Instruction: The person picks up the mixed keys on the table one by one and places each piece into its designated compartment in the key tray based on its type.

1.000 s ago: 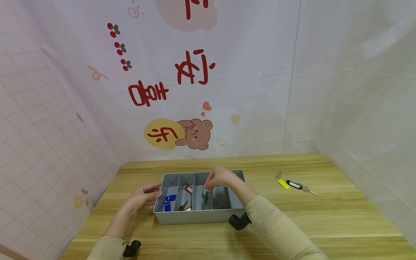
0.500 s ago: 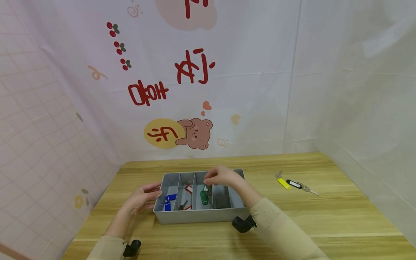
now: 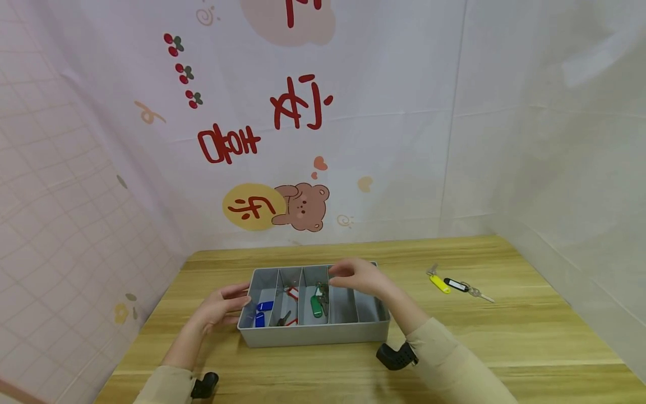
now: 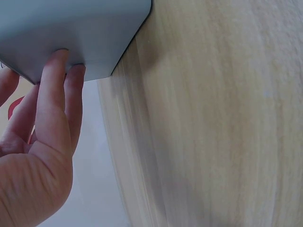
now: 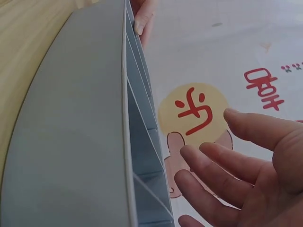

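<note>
A grey divided tray (image 3: 313, 335) stands on the wooden table. My left hand (image 3: 220, 307) rests its fingertips against the tray's left end; in the left wrist view straight fingers (image 4: 53, 101) touch the outer wall. Over the tray's right half hovers my right hand (image 3: 360, 278), holding nothing, its fingers loosely bent and spread in the right wrist view. In the middle compartment lies a key with a green tag (image 3: 316, 306), its metal part partly in shadow. Blue key tags (image 3: 264, 306) lie in the leftmost compartment, and red key tags (image 3: 292, 293) with a key in the one beside it.
Right of the tray on the table lie a key with a yellow tag (image 3: 439, 284) and a key with a black tag (image 3: 456, 285). A printed white curtain (image 3: 404, 168) hangs behind the table and along both sides.
My right hand has let go of the green-tagged key, which now lies in the middle compartment, and has moved up and right. The left hand stays at the tray's end.
</note>
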`<state>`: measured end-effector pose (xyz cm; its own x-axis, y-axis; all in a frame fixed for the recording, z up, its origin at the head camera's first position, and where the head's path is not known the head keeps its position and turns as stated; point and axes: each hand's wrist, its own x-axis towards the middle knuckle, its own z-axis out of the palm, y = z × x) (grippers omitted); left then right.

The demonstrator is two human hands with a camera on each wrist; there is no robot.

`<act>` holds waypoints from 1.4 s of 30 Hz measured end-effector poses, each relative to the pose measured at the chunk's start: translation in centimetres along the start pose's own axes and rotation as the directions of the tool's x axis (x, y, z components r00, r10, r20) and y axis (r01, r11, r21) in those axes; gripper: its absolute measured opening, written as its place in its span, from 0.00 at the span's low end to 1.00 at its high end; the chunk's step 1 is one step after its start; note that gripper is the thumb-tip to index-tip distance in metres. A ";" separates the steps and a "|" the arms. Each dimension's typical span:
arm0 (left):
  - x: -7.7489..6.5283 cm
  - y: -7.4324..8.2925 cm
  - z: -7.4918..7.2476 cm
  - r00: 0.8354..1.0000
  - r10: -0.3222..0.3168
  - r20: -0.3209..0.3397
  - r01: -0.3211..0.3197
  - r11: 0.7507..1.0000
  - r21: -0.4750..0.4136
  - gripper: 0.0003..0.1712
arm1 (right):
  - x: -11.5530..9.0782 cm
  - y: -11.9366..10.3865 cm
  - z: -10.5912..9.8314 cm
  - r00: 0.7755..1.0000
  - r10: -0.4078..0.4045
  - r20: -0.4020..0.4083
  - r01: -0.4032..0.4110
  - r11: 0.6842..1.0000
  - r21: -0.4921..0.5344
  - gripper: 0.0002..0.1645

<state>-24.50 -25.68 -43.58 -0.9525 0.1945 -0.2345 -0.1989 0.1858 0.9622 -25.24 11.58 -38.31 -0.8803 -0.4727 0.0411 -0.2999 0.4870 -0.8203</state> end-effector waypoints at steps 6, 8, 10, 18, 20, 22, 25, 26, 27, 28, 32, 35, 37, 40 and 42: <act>0.0 0.0 -0.1 1.000 0.001 -0.003 -0.001 1.000 0.005 0.38 | -1.1 0.8 -0.7 1.000 -0.020 -0.013 0.020 1.000 0.018 0.26; 0.0 0.0 -0.1 1.000 0.002 -0.003 -0.002 1.000 0.001 0.38 | -1.3 1.1 -0.9 1.000 -0.020 -0.014 0.021 0.999 0.041 0.27; 0.0 0.0 -0.1 1.000 0.004 -0.001 -0.004 1.000 -0.003 0.38 | -1.6 1.4 -1.1 1.000 -0.018 -0.016 0.019 0.998 0.062 0.27; -0.1 0.0 0.1 1.000 -0.001 -0.015 0.000 1.000 -0.009 0.38 | -2.5 2.4 -1.9 0.998 -0.015 -0.067 0.021 0.996 0.081 0.25; -0.1 0.0 0.1 1.000 0.000 -0.020 0.000 1.000 -0.008 0.38 | -2.7 2.7 -2.1 0.996 -0.024 -0.081 0.030 0.996 0.079 0.25; -0.1 0.0 0.1 1.000 0.002 -0.022 -0.002 1.000 -0.002 0.38 | -2.9 2.9 -2.3 0.996 -0.026 -0.091 0.034 0.996 0.082 0.26; 0.0 -0.1 0.1 1.000 0.005 -0.021 -0.004 1.000 0.005 0.38 | -3.2 3.4 -2.6 0.995 -0.028 -0.100 0.035 0.997 0.074 0.26; 0.0 -0.1 0.0 1.000 0.006 -0.020 -0.005 1.000 0.007 0.38 | -3.3 3.6 -2.7 0.995 -0.030 -0.100 0.037 0.997 0.071 0.26; 0.0 -0.1 0.0 1.000 0.007 -0.017 -0.007 1.000 0.010 0.37 | -3.4 3.8 -2.8 0.994 -0.034 -0.101 0.040 0.997 0.063 0.26; 0.1 -0.2 0.0 1.000 0.008 -0.014 -0.008 1.000 0.009 0.37 | -3.5 4.0 -2.9 0.994 -0.042 -0.098 0.048 0.997 0.057 0.27; 0.1 -0.2 -0.1 1.000 0.012 -0.002 -0.012 1.000 0.004 0.38 | -4.0 4.7 -3.2 0.992 -0.077 -0.099 0.081 0.996 0.035 0.28; 0.1 -0.2 -0.1 1.000 0.012 -0.001 -0.012 1.000 0.002 0.39 | -4.4 5.3 -3.4 0.990 -0.094 -0.107 0.096 0.995 0.013 0.28; 0.1 -0.2 -0.1 1.000 0.010 -0.007 -0.010 1.000 0.002 0.39 | -4.6 5.7 -3.5 0.989 -0.092 -0.118 0.093 0.996 -0.001 0.27; 0.1 -0.2 -0.1 1.000 0.007 -0.014 -0.007 1.000 0.003 0.38 | -5.1 6.0 -3.7 0.988 -0.082 -0.135 0.082 0.997 -0.005 0.26; 0.1 -0.2 -0.1 1.000 0.006 -0.016 -0.006 1.000 0.002 0.37 | -5.4 6.2 -3.8 0.987 -0.077 -0.140 0.077 0.997 -0.006 0.26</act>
<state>-24.59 -25.75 -43.77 -0.9571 0.1804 -0.2266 -0.1929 0.1863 0.9634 -23.75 19.96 -41.42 -0.8974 -0.4010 0.1840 -0.3691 0.4538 -0.8111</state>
